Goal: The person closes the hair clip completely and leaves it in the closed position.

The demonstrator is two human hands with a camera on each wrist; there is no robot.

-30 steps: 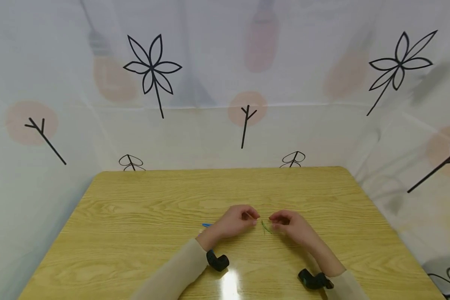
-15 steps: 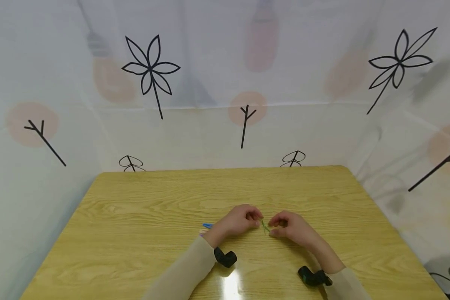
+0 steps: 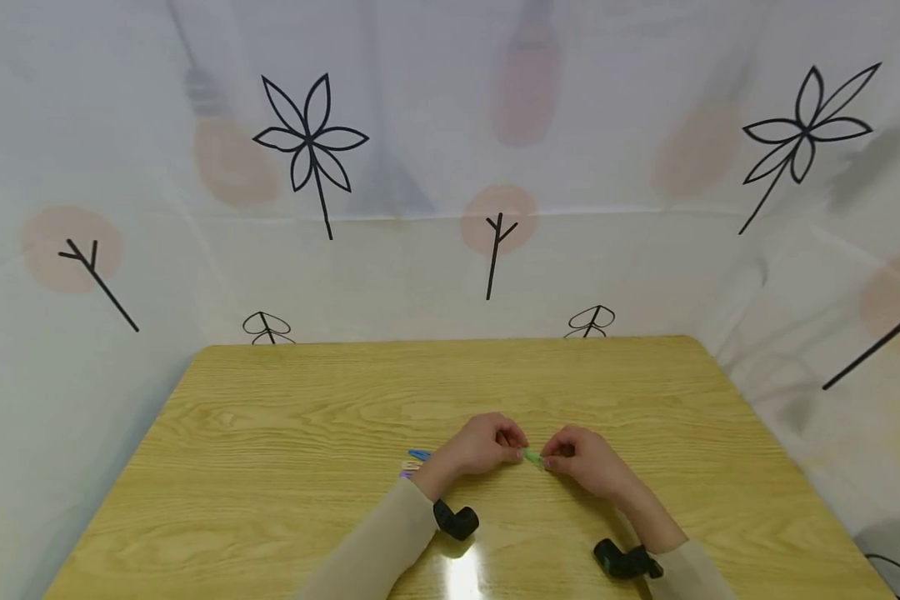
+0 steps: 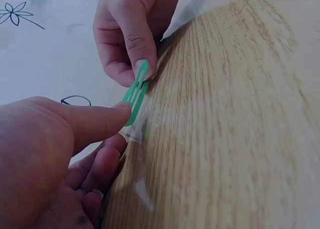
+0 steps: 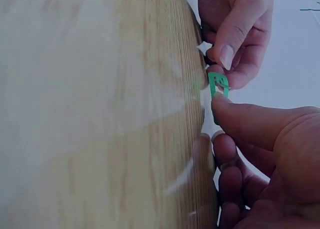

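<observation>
Both hands are drawn closer together than before. A green paper clip (image 4: 136,91) is pinched between the left hand (image 3: 483,444) and the right hand (image 3: 581,458), one end in each fingertip grip. Coloured clips (image 3: 414,461) lie just behind the left wrist.

Left hand (image 4: 55,159) and right hand (image 4: 131,34) both pinch a green clip (image 4: 135,92) (just above the table (image 4: 225,129)).

Green paper clip (image 4: 135,95) pinched between two hands

It was small, flat, bright green plastic-coated wire, held just above the desk (image 3: 270,433) near the middle of its front edge, one end at each hand's fingertips.
</observation>
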